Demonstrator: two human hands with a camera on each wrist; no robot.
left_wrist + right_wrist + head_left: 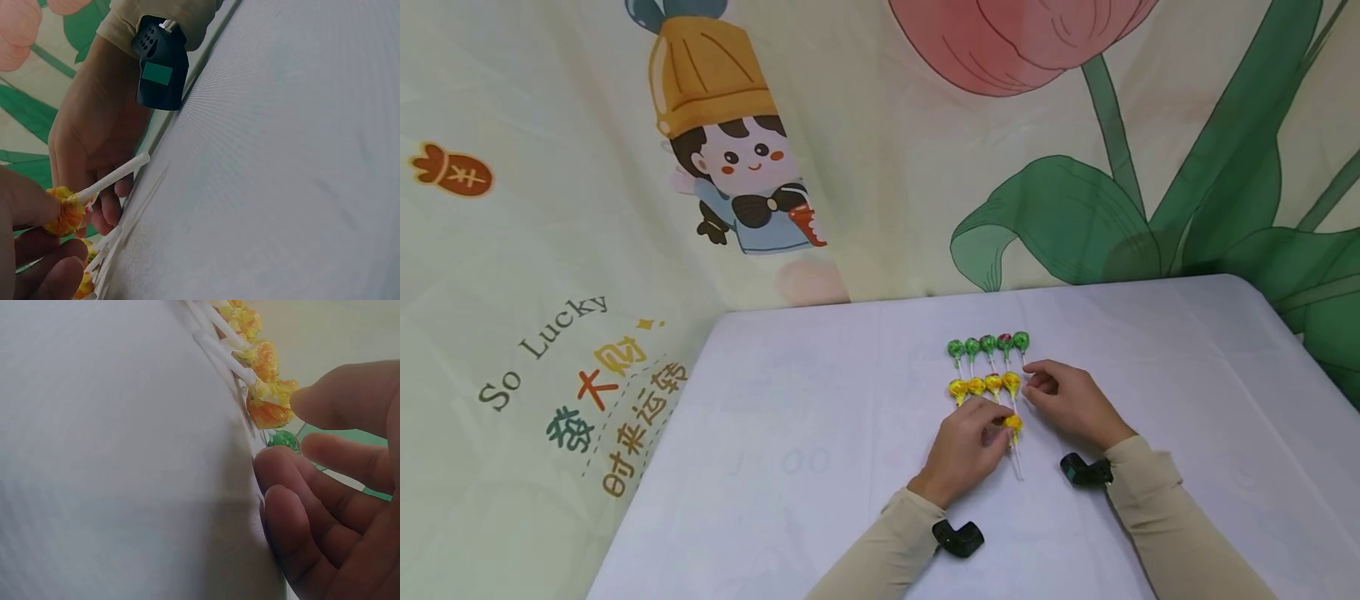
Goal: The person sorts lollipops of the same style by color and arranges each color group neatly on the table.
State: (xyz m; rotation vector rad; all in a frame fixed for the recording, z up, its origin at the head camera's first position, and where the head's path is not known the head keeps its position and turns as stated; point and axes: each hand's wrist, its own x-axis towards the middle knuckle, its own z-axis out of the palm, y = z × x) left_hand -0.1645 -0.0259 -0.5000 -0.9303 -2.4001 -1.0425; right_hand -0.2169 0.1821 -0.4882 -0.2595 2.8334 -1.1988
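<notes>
My left hand (964, 448) pinches a yellow-wrapped lollipop (1013, 423) by its head between thumb and fingers. In the left wrist view that lollipop (64, 211) has its white stick pointing away from the hand. Beyond it is a row of several yellow lollipops (993, 382), with sticks toward me and partly covered by the left hand. My right hand (1072, 406) is at the right end of this row, fingers loosely bent and holding nothing. In the right wrist view its thumb tip is right at the end yellow lollipop (272, 403), with a gap between thumb and fingers.
Farther back lies a row of several green lollipops (988, 343), one with a reddish patch on its wrapper. Everything rests on a white-covered table (820, 400). A printed curtain (880, 167) hangs behind the table's back edge and along its left side.
</notes>
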